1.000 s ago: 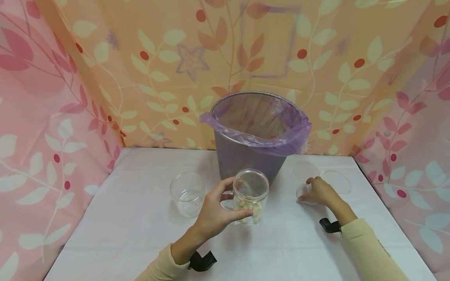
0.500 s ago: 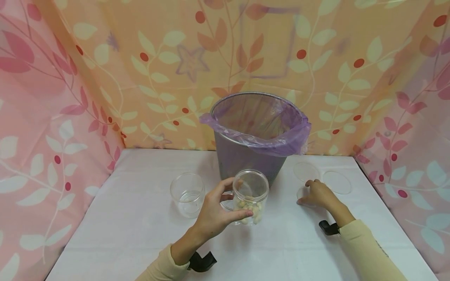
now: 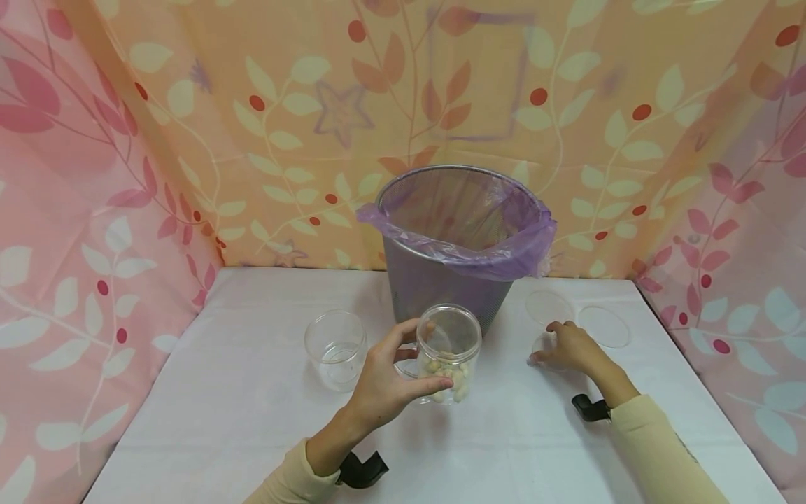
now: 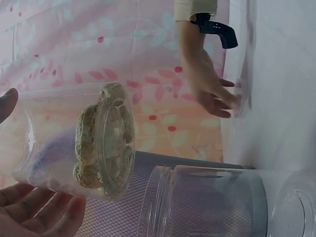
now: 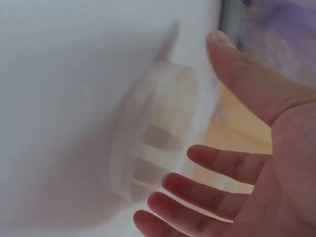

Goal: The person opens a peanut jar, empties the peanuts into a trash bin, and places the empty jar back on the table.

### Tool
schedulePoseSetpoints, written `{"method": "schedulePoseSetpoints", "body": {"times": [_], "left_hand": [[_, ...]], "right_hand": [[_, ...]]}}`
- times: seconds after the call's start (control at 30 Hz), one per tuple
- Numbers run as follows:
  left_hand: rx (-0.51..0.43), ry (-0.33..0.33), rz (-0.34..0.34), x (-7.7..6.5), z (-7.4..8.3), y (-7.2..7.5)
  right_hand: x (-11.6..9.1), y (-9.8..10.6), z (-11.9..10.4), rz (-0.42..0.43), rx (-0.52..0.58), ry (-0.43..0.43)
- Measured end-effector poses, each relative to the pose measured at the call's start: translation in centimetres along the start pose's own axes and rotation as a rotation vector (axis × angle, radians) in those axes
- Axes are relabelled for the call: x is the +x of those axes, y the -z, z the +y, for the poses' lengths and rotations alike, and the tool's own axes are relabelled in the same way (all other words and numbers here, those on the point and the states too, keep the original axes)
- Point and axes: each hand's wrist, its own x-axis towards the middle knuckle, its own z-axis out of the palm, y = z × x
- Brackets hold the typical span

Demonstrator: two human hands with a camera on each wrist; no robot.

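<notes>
My left hand grips a clear jar, thumb across its near side, and holds it raised before the bin. Unshelled peanuts lie in the bottom of that jar, plainest in the left wrist view. My right hand reaches down at the table's right side over a clear round lid. In the right wrist view its thumb and fingers are spread apart around the lid, which rests on the cloth, with a visible gap from the fingertips. Another clear jar stands left of my left hand.
A mesh bin with a purple bag folded over its rim stands at the table's back. Two more clear lids lie flat beyond my right hand. Patterned curtains enclose the white table on three sides.
My right thumb has shifted slightly left and away from the lid, so that hand is spread a little wider. My left hand and the jar with peanuts stay where they were.
</notes>
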Motion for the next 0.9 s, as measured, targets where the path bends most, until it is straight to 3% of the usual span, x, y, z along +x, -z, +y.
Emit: {"method": "schedulePoseSetpoints", "body": {"times": [0.2, 0.5, 0.9], "left_hand": [[-0.001, 0.003, 0.000, 0.0, 0.0, 0.0], [0.002, 0.011, -0.001, 0.0, 0.1, 0.0], [-0.003, 0.019, -0.007, -0.1, 0.0, 0.1]], "right_hand": [[-0.3, 3.1, -0.4, 0.069, 0.094, 0.062], [-0.9, 7.9, -1.4, 0.125, 0.282, 0.043], [-1.3, 11.4, -3.2, 0.220, 0.465, 0.141]]}}
